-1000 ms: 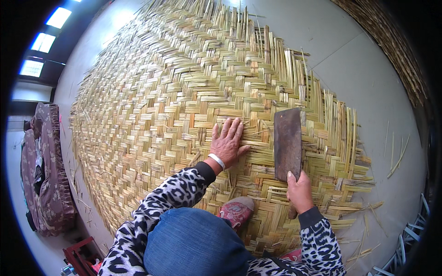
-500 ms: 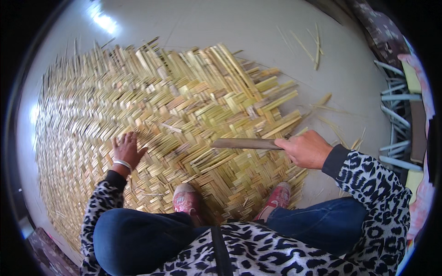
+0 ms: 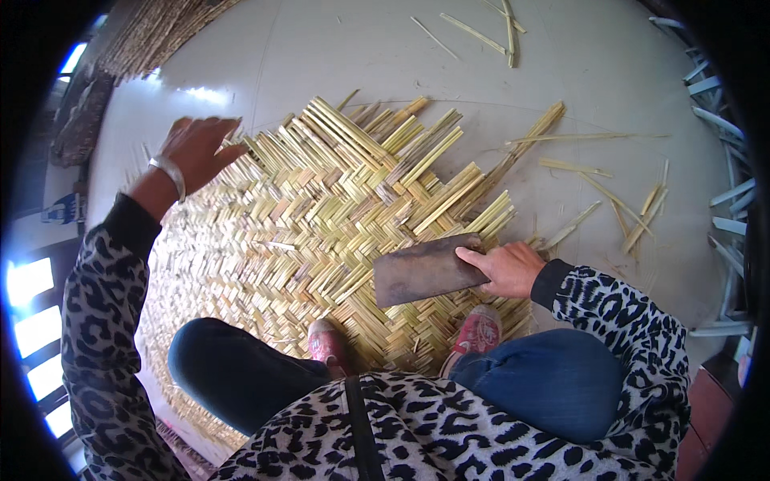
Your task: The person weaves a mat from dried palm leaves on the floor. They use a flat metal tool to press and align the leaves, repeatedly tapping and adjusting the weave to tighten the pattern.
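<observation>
Fingers of the right hand (image 3: 507, 268) wrapped round a flat cleaver blade (image 3: 423, 270) laid over the woven bamboo mat (image 3: 321, 216) on the floor; left hand (image 3: 196, 151) spread, lifted above the mat's far edge.

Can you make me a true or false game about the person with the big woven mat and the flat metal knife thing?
1. The right hand grips a broad flat blade. True.
2. The left hand is holding a bundle of strips. False: it is open with fingers spread, raised near the mat's far edge, and holds nothing.
3. The person squats with both shoes on the woven mat. True: the pink shoes rest on the weave.
4. The mat is rolled up tight. False: it lies flat on the pale floor, with loose strip ends sticking out at its edge.
5. Loose strips lie scattered on the floor beside the mat. True.
</observation>
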Tool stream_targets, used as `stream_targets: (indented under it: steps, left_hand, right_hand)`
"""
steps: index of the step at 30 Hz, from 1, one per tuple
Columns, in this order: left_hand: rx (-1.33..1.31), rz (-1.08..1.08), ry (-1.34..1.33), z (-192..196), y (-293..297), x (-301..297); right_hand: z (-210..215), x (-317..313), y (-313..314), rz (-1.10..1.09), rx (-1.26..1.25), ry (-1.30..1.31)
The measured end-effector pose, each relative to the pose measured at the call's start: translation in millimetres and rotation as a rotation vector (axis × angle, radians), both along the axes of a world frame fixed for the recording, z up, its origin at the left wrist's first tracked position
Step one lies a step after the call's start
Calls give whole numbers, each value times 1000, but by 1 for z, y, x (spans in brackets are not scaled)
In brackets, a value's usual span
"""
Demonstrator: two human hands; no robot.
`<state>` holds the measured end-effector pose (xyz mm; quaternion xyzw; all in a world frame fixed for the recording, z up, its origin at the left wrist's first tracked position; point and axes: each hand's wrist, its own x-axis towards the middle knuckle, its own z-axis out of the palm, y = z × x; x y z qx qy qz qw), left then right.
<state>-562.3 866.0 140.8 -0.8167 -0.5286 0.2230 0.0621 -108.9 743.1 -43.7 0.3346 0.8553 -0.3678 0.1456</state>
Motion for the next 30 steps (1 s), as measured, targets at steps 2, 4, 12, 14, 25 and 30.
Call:
stream_targets:
  steps: [2,4,12,14,25,30]
  left_hand:
    - [-21,-30,59,23,16,35]
    - [-22,-60,95,43,33,67]
    - [120,-82,67,62,55,105]
    - [140,-49,43,46,53,96]
    - [-252,142,168,-82,86,20]
    - [-271,-9,88,-139,120,-1]
  right_hand:
    - [2,3,3,26,-34,-38]
    - [5,3,7,55,-67,-55]
    - [11,-2,14,32,-134,59]
    - [10,-3,15,-18,-189,100]
    - [48,-22,30,-235,-155,92]
    - [85,-74,56,-152,105,-67]
